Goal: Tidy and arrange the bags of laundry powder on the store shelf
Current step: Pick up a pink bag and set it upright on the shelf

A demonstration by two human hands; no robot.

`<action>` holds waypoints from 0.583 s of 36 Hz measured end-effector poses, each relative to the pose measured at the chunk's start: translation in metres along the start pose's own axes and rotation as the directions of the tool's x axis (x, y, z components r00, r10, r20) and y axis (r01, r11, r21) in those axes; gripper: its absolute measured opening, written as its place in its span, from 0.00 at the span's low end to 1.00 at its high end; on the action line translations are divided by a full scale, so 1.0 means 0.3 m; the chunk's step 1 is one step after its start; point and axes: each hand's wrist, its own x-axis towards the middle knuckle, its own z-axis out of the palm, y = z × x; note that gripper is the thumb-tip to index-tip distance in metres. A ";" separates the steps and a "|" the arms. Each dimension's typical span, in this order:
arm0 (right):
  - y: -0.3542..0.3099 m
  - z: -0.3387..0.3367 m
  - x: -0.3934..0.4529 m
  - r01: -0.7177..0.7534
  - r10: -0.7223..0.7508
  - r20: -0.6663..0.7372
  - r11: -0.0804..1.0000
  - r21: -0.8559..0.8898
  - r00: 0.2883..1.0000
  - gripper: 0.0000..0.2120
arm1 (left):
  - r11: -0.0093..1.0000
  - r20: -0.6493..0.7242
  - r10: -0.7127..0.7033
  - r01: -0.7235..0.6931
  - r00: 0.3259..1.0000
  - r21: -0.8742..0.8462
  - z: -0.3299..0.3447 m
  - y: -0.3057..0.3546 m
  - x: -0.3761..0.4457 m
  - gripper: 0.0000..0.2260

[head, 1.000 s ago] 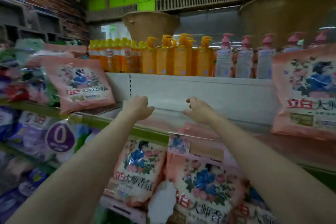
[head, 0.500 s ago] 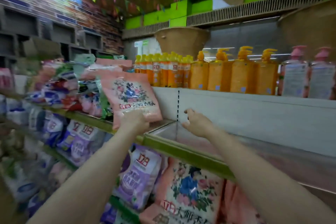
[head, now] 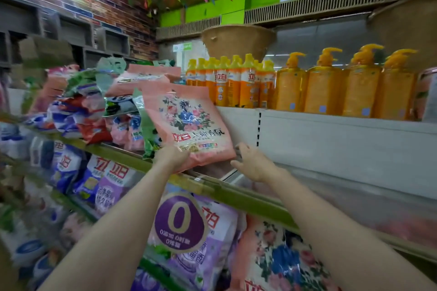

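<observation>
From the head camera I see my left hand (head: pixel 172 157) gripping the bottom edge of a pink plastic bag of laundry powder with a floral print (head: pixel 186 125), fingers curled under it and pinching the lower left corner. The bag is tilted, its top leaning left toward a jumbled pile of mixed coloured powder bags (head: pixel 94 111), and its bottom hangs just above the green-edged metal store shelf (head: pixel 236 196).

My right hand (head: pixel 253 164) is just beside the bag's lower right corner, fingers loosely spread and holding nothing; I cannot tell whether the fingertips touch the bag.

To the right of the bag the shelf board runs bare toward the white back panel (head: pixel 331 149). On the shelf above stands a row of orange pump bottles (head: pixel 343 87), with smaller orange squeeze bottles (head: pixel 227 85) to their left.

Below the green edge hang a purple powder bag with a large zero in a round badge (head: pixel 189 231) and another pink floral bag (head: pixel 283 262); further left are blue and purple bags, blurred.
</observation>
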 end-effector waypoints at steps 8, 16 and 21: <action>0.021 0.016 0.018 -0.057 0.057 -0.001 0.998 0.008 0.998 0.24 | 0.856 0.041 -0.223 0.216 0.974 -0.469 0.028 -0.021 0.093 0.33; 0.051 0.021 0.013 -0.134 0.134 0.003 0.991 -0.026 0.991 0.23 | 0.672 0.133 -0.206 0.239 0.969 -0.701 0.028 0.100 0.050 0.04; 0.054 0.004 -0.017 -0.178 0.178 -0.005 0.983 0.043 0.984 0.25 | 0.808 -0.210 -0.267 0.100 0.941 -0.580 0.051 0.096 0.032 0.14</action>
